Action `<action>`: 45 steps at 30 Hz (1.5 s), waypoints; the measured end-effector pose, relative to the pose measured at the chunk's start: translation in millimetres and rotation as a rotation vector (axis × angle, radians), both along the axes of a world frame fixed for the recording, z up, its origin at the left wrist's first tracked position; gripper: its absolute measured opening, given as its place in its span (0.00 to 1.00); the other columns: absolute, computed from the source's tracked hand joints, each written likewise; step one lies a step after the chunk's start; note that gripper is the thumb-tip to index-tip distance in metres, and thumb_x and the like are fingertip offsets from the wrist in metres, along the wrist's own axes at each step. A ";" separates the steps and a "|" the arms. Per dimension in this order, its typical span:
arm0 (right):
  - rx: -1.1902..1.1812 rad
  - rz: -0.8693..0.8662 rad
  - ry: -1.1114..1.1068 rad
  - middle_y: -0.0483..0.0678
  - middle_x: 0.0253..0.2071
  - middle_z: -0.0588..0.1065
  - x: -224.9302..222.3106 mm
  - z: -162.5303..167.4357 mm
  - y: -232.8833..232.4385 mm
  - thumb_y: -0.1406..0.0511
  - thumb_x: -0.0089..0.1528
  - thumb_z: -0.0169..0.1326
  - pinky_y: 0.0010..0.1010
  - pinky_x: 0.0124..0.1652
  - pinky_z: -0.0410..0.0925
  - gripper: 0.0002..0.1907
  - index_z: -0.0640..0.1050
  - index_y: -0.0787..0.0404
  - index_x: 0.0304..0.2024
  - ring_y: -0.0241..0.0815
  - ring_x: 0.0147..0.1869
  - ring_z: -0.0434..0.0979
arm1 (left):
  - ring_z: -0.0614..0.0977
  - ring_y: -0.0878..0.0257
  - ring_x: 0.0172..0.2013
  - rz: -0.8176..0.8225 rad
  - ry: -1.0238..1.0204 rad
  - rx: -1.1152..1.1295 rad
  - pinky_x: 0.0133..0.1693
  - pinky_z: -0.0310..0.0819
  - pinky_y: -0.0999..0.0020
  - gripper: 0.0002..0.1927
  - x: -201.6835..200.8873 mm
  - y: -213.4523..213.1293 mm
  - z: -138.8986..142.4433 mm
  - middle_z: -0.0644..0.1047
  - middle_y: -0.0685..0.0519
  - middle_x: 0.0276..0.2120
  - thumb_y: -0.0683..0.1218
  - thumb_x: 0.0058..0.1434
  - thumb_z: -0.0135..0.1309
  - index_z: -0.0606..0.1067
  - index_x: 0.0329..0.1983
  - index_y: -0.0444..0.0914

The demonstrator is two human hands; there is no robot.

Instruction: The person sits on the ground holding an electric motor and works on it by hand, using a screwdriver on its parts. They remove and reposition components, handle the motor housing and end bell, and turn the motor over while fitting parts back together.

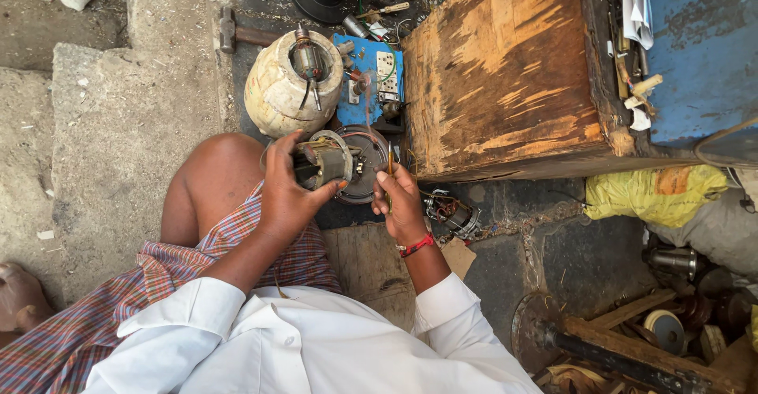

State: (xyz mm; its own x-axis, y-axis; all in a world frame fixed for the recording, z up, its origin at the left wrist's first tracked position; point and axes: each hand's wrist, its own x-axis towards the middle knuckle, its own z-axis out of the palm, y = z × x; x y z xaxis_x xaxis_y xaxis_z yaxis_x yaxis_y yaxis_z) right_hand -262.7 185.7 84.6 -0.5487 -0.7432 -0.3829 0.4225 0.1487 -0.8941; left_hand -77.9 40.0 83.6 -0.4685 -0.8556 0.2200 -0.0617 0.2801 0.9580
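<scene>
Left hand: I saw my left hand closed around a small motor core, fingers wrapped over its left side and thumb below.
Right hand: my right hand was pinched shut on a thin rod-like tool, held nearly upright just right of the core.
Motor core: it sat in my grip above a round metal housing on the floor, near my bare knee.
Far side: a pale round motor casing stood beyond the hands, with a blue switch board to its right.
Right side: a worn wooden box filled the far right; a yellow bag lay further right.
Wrist: a red band circled my right wrist.
</scene>
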 end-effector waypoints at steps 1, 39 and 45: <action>0.015 -0.005 0.012 0.42 0.29 0.69 -0.1 0.5 0.3 0.62 0.69 0.52 0.25 0.25 0.62 0.07 0.73 0.59 0.46 0.29 0.22 0.60 | 0.74 0.46 0.58 0.013 0.000 0.010 0.59 0.71 0.54 0.53 -1.8 0.9 -4.1 0.68 0.41 0.58 0.45 0.43 0.79 0.60 0.69 0.34; 0.090 0.394 0.769 0.43 0.32 0.76 8.2 79.2 6.1 0.65 0.68 0.56 0.23 0.34 0.67 0.14 0.76 0.68 0.53 0.27 0.35 0.72 | 0.83 0.51 0.48 -0.404 0.565 1.543 0.47 0.81 0.53 0.41 -10.5 -9.7 -68.5 0.80 0.47 0.53 0.74 0.63 0.39 0.73 0.62 0.40; 0.231 0.484 0.886 0.47 0.26 0.74 14.0 108.1 -0.1 0.67 0.66 0.57 0.26 0.29 0.61 0.14 0.78 0.67 0.52 0.30 0.28 0.67 | 0.83 0.50 0.46 -0.427 0.602 1.456 0.44 0.82 0.52 0.39 -1.6 -12.8 -70.1 0.80 0.45 0.51 0.72 0.65 0.41 0.72 0.63 0.38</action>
